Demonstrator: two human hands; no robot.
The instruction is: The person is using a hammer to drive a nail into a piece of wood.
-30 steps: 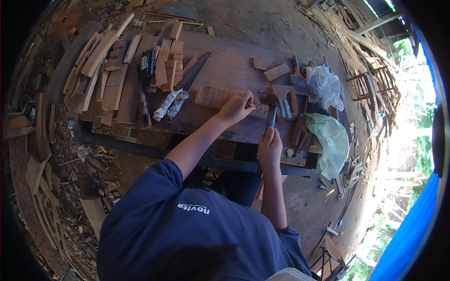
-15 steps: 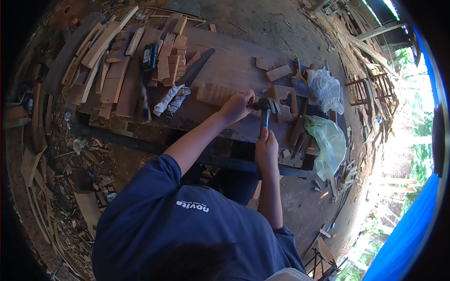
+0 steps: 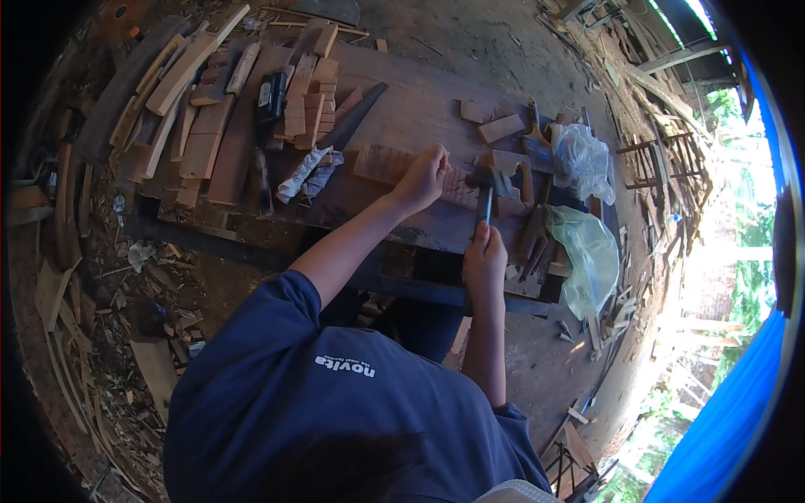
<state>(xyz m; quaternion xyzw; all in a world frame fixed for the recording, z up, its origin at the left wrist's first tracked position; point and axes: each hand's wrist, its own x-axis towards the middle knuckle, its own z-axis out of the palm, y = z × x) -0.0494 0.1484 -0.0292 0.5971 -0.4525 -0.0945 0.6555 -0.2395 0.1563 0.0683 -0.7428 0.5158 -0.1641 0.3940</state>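
Note:
My right hand is wrapped round the handle of a claw hammer, whose dark head is over the right part of the workpiece. My left hand is closed in a pinch to the left of the hammer head, apart from it. Whatever the left fingers hold, if anything, is too small to make out. Under the left hand lies a flat wooden board with rows of marks across it, partly hidden by the hand. It rests on a wooden workbench.
Wood strips and blocks crowd the bench's left side, with a black box and a handsaw blade. A wooden saw handle, a brush, a clear bag and a greenish bag lie at the right.
My left hand has moved up from beside the hammer head, uncovering more of the marked board. The hammer and my right hand have shifted slightly right.

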